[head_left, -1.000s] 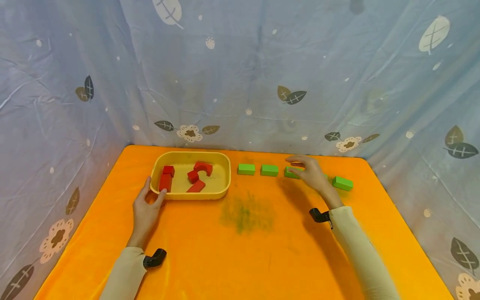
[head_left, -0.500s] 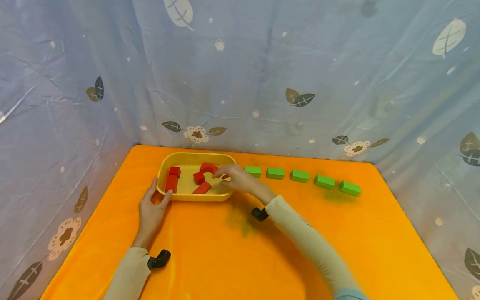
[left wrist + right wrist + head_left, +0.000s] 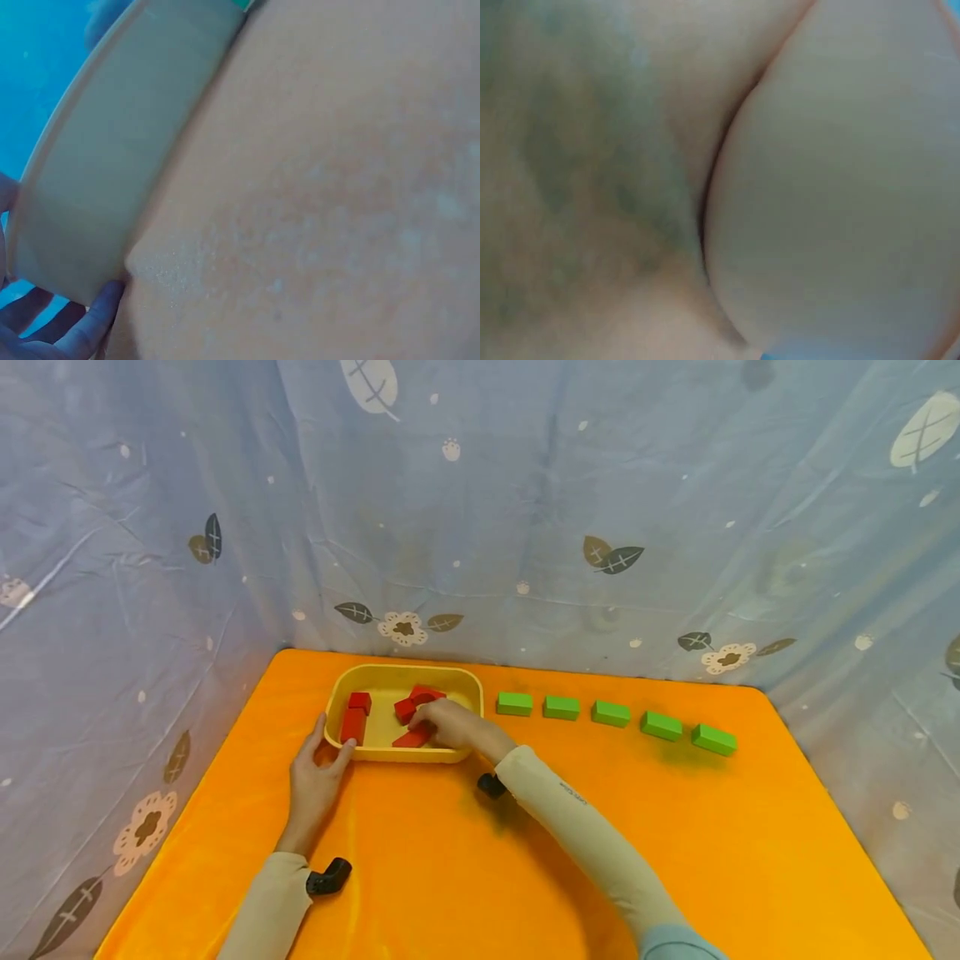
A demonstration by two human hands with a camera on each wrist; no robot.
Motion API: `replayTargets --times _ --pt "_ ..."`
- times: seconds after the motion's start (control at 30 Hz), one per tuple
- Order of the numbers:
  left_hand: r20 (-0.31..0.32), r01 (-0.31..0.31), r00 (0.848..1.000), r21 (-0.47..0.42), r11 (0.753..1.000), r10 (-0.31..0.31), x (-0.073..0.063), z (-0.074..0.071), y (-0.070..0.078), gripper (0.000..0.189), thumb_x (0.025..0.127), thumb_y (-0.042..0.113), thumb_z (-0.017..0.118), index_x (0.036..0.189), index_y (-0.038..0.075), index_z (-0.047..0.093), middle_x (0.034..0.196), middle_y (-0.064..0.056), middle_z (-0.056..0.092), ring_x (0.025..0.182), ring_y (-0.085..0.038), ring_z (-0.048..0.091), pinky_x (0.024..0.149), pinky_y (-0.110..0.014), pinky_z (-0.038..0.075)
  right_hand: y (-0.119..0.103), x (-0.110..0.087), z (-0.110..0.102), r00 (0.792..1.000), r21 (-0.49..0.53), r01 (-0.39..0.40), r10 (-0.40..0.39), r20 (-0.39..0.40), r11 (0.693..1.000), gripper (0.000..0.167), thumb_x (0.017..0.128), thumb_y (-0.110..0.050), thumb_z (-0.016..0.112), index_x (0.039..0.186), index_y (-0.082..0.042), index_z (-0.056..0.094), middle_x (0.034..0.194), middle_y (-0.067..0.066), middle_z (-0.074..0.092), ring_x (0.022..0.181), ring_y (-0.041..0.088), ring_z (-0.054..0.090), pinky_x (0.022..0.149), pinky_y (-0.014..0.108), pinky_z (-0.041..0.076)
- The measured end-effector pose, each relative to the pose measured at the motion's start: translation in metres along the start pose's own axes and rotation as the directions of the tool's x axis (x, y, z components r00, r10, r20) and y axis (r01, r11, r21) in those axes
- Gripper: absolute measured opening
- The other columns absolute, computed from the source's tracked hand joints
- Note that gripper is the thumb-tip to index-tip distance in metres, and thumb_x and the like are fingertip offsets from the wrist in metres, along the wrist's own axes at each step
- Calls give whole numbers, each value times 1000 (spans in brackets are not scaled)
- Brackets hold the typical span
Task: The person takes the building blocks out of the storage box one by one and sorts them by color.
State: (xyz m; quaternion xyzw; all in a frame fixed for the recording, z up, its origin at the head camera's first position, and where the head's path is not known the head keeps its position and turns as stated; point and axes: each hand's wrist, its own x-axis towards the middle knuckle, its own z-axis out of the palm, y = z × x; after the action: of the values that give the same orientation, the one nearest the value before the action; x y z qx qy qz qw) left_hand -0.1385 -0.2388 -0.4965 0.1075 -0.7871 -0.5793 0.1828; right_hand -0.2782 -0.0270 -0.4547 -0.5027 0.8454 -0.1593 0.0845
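Note:
In the head view, my left hand [image 3: 313, 785] holds the left front corner of a yellow plastic tray [image 3: 408, 755], its thumb on the front wall. In the left wrist view, fingers [image 3: 94, 322] lie against the tray's end. My right hand [image 3: 453, 727] reaches over the right front rim into the tray, fingertips bent down at a red block [image 3: 411, 739]. Whether they pinch it is hidden. Just beyond lie a red arch block [image 3: 427, 693] and a small red cube [image 3: 405, 710]. Two more red pieces, a longer block [image 3: 353, 727] and a cube [image 3: 360, 702], sit at the left end.
Several green blocks [image 3: 561, 707] stand spaced in a row right of the tray, bending toward the front at the far end. An orange cloth [image 3: 450, 877] covers the table. Behind and at both sides hangs a blue-grey patterned curtain [image 3: 495, 510].
My right hand has moved left from the row of green blocks into the tray, down to the red block. The left hand keeps its hold on the tray. The head view has shifted slightly.

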Motion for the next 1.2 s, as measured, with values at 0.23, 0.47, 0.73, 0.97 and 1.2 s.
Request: replayTargets --times 0.23,0.47,0.73,0.97,1.2 --pt "21 28 999 3 1000 -28 -3 0 18 74 95 22 67 155 9 27 157 -10 30 144 -25 28 108 -42 38 0 -8 -8 998 85 -29 33 -54 996 29 83 -2 76 112 -8 75 113 5 70 95 19 65 87 24 53" --pt "3 2 1000 16 1000 -2 3 3 0 74 93 27 69 155 13 29 157 -3 30 144 -20 27 106 -43 41 7 -26 -25 989 212 34 -3 -146 977 24 82 2 75 106 0 75 111 11 69 100 24 63 85 25 55" --pt "-11 23 1000 22 999 -23 2 1 -1 75 93 34 67 155 16 29 158 4 30 144 -14 27 104 -32 43 14 -58 -27 964 437 -57 164 -210 898 26 84 1 74 110 -1 75 119 11 67 113 25 60 90 28 55" --pt "-11 27 1000 36 999 -26 2 1 0 75 93 35 67 155 17 28 158 3 29 144 -14 27 101 -23 44 31 -93 -27 903 626 -71 317 -291 777 26 84 -1 75 110 -1 75 121 11 66 113 25 61 85 32 58" --pt "-24 17 1000 21 1000 -17 1 3 0 74 94 32 67 155 15 30 157 1 31 143 -15 29 109 -38 38 48 -130 -32 816 729 -15 430 -386 684 29 84 0 75 112 5 72 125 19 62 109 38 62 80 31 59"
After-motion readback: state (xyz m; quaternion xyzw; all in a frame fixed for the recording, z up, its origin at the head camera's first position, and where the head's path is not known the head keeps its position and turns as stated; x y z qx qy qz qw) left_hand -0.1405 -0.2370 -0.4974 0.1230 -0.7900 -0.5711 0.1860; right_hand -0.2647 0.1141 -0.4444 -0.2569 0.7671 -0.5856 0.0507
